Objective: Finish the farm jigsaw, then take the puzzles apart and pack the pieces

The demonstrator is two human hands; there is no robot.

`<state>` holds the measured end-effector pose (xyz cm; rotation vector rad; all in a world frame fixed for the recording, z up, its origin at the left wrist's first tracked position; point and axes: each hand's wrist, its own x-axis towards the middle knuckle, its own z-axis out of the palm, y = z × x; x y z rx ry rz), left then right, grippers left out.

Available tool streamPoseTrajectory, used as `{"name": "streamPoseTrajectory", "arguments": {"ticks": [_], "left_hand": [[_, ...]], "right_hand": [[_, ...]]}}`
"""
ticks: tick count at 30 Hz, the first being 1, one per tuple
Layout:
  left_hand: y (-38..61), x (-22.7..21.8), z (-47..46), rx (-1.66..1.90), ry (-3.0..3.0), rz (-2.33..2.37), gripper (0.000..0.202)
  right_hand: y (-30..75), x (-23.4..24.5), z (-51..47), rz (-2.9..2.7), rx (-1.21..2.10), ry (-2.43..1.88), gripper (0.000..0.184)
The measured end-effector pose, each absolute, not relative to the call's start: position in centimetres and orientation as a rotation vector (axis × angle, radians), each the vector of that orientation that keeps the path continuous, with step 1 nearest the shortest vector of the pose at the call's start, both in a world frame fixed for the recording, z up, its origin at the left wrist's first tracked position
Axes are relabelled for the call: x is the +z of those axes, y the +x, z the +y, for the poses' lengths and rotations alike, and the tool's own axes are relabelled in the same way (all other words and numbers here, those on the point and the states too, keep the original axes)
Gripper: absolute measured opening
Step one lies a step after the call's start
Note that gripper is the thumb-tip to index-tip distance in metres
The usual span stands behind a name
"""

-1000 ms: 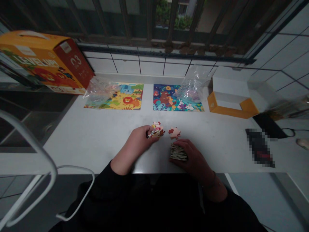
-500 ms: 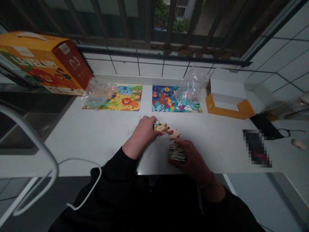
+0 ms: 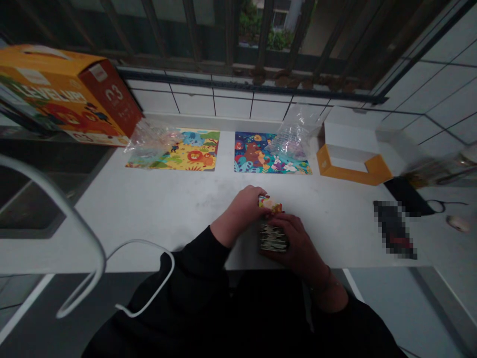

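Note:
My left hand (image 3: 246, 205) is closed on a few colourful jigsaw puzzle pieces (image 3: 272, 204), thumb on the near side and fingers on the far side. Just below, my right hand (image 3: 300, 243) curls around a thick stack of jigsaw puzzle pieces (image 3: 274, 237), whose layered edges face up at me. The fingertips of both hands come close together at the top of the stack; whether they touch I cannot tell. Part of the stack's right side is hidden by my right hand.
Behind the hands lie a yellow animal picture board (image 3: 199, 151) and a blue one (image 3: 253, 154), each partly under clear plastic. An orange box (image 3: 108, 99) stands at left, an opened orange-and-white box (image 3: 350, 171) at right. A white cable (image 3: 74, 214) hangs at left.
My left hand has moved right with its puzzle pieces, up to the stack. The loose pieces that lay between the hands no longer show separately. My right hand has stayed around the stack.

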<state>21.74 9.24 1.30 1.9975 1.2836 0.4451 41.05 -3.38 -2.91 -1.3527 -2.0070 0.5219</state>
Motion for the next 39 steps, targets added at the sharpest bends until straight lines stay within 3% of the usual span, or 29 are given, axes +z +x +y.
{"name": "streamPoseTrajectory", "arguments": {"ticks": [5,15,24,31,34,39], "left_hand": [[22.1,0.8,8.9,0.401,2.235,1.244,0.034],[21.2,0.1,9.8,0.488,2.024,1.066,0.029],[19.9,1.2,9.1,0.604,2.007,0.826,0.038],[22.3,0.2,8.0,0.792,1.797,0.876,0.029],[22.9,0.0,8.0,0.954,1.582,0.913,0.022],[23.6,-1.0,8.0,0.923,1.394,0.793,0.031]], "right_hand": [[41.0,-2.8,-3.3,-1.945,0.416,-1.478,0.07],[40.6,-3.3,-1.7,-1.933,0.492,-1.574,0.08],[40.6,-4.0,-0.6,-1.854,0.462,-1.392,0.08],[39.5,-4.8,-0.6,-1.67,0.434,-1.416,0.114],[38.8,-4.2,-0.2,-1.757,0.338,-1.411,0.107],[38.3,-4.5,0.3,-1.771,0.34,-1.423,0.095]]}}
